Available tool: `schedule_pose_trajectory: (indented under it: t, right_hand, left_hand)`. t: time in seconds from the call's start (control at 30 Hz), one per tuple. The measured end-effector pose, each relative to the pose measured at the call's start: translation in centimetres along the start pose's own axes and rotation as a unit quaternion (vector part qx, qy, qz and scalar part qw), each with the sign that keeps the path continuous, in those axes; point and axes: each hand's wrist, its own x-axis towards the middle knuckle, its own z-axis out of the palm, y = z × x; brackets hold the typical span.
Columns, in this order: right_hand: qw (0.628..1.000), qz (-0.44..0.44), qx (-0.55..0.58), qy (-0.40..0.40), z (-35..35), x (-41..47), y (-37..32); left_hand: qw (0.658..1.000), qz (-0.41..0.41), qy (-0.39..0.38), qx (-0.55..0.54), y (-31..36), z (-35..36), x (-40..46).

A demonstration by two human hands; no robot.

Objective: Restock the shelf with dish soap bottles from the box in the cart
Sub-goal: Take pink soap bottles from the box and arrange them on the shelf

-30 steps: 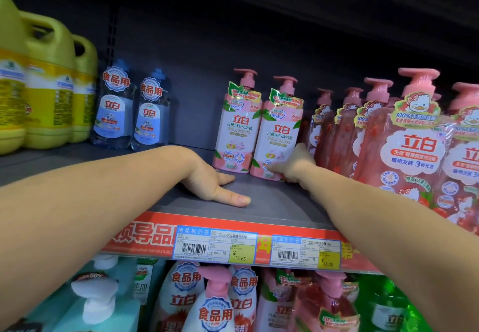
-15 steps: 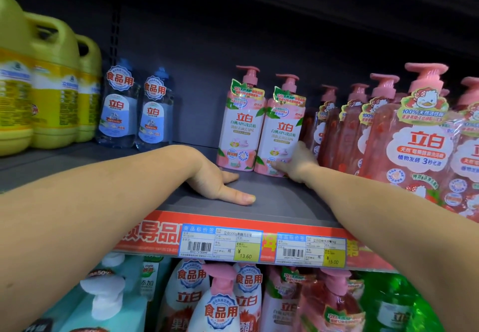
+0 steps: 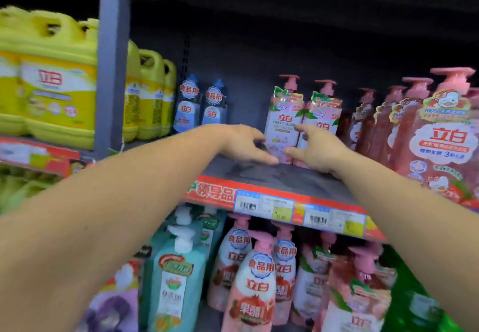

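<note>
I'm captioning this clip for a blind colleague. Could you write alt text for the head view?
Two bare hands, left hand and right hand, reach around a pale pink pump bottle at the back of a grey store shelf, beside red pump bottles.

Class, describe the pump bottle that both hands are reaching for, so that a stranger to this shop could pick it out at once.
Start at the grey shelf with the red price strip. Two pale pink pump bottles stand together at its back, between the small blue bottles and the row of red bottles. The left pale pink bottle is the one: the left hand and right hand flank it.
</note>
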Motion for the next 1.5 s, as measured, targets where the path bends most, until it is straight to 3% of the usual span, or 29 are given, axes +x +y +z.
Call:
schedule_pose_trajectory:
  t: [0.1,0.3,0.5,0.7,0.87,1.0,1.23,1.5]
  right_hand:
    - [0.997,-0.08,0.014,-0.003,1.1,-2.1,-4.3]
    - [0.968,-0.237,0.061,-0.055,8.1,-7.7,-17.0]
    - [0.894,-0.419,0.138,-0.079,16.3,-16.9,-34.0]
    - [0.823,-0.512,0.189,-0.16,24.0,-27.0,-53.7]
    - [0.779,-0.528,0.23,-0.246,29.3,-35.5,-68.7]
    - [0.77,-0.503,0.242,-0.308,33.2,-39.6,-77.1]
    - [0.781,-0.461,0.184,-0.38,41.5,-40.2,-84.7]
    - [0.771,-0.443,0.151,-0.431,54.2,-37.0,-95.2]
  left_hand:
    - [0.989,-0.05,0.142,-0.005,-1.7,-0.2,-6.4]
    - [0.937,-0.21,0.27,0.073,-8.0,2.2,-22.6]
    - [0.874,-0.396,0.207,0.193,-17.2,3.9,-39.8]
    - [0.8,-0.531,0.171,0.223,-26.0,3.8,-57.9]
    - [0.732,-0.64,0.155,0.177,-33.6,2.5,-73.5]
    - [0.695,-0.691,0.124,0.155,-38.6,1.0,-82.2]
    - [0.675,-0.725,0.117,0.072,-47.8,2.5,-88.2]
    - [0.65,-0.748,0.133,-0.006,-63.9,5.5,-90.5]
